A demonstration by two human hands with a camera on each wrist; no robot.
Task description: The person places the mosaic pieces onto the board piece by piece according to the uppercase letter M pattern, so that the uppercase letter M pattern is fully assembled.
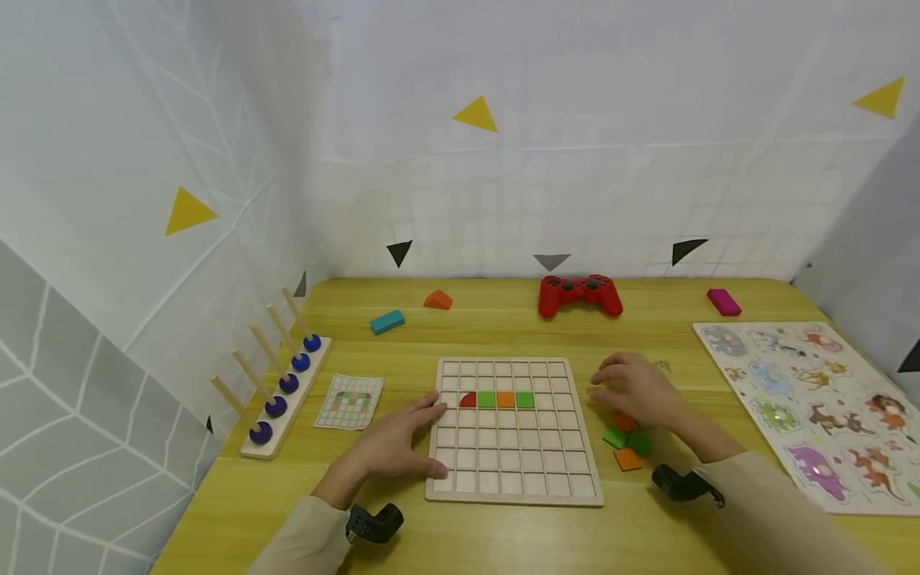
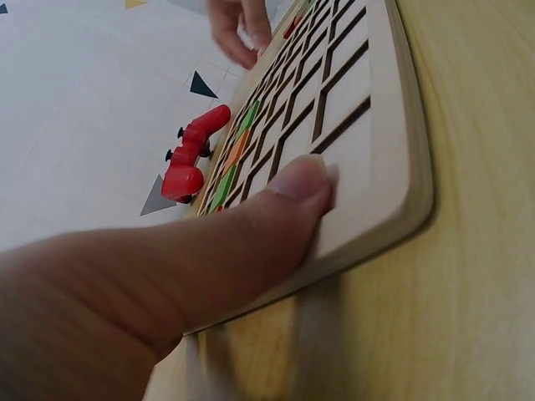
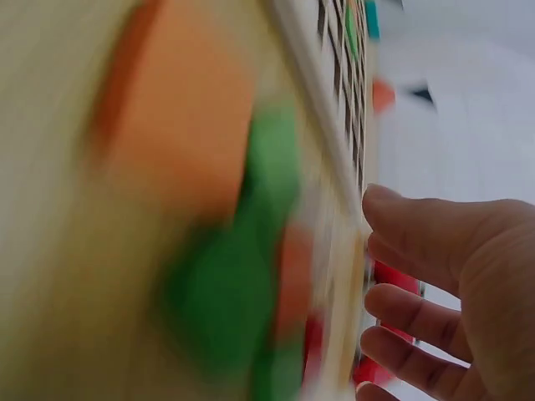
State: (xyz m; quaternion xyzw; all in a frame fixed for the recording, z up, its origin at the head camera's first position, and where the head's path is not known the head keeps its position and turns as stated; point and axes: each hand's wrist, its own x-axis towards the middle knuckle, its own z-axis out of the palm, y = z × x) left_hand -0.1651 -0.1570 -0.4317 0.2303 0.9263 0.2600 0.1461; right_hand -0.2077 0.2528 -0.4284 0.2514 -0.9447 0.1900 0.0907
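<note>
Two sleeved forearms reach in from the near edge of a yellow wooden table [image 1: 503, 319], each with a dark wrist-mounted camera; white sheets printed with a faint grid and scattered yellow and black triangles wall the table in on the far, left and right sides; the left hand [image 1: 391, 447] rests on the left rim of the wooden grid board [image 1: 513, 479], fingers straight along the frame and the thumb pressed flat on the board's near-left corner, as the left wrist view shows, gripping nothing; the board lies mid-table, towards the near edge, with a row of red, green, orange and green tiles [image 1: 497, 399] set in its third row; the right hand [image 1: 636, 390] hovers just beside the board's right edge, fingers loosely bent and apparently empty, directly over a small heap of loose green and orange tiles [image 1: 627, 443]; whether its fingertips touch the heap cannot be told, since the hand covers the top of it and the right wrist view is badly blurred; along the far edge lie a red game controller [image 1: 579, 294], a blue block [image 1: 386, 321], an orange wedge [image 1: 438, 300] and a magenta block [image 1: 723, 302]; a peg rack with blue rings [image 1: 276, 403] and a pattern card [image 1: 349, 402] sit by the left edge; an animal puzzle board [image 1: 812, 407] at the right edge is cut off by the frame.
</note>
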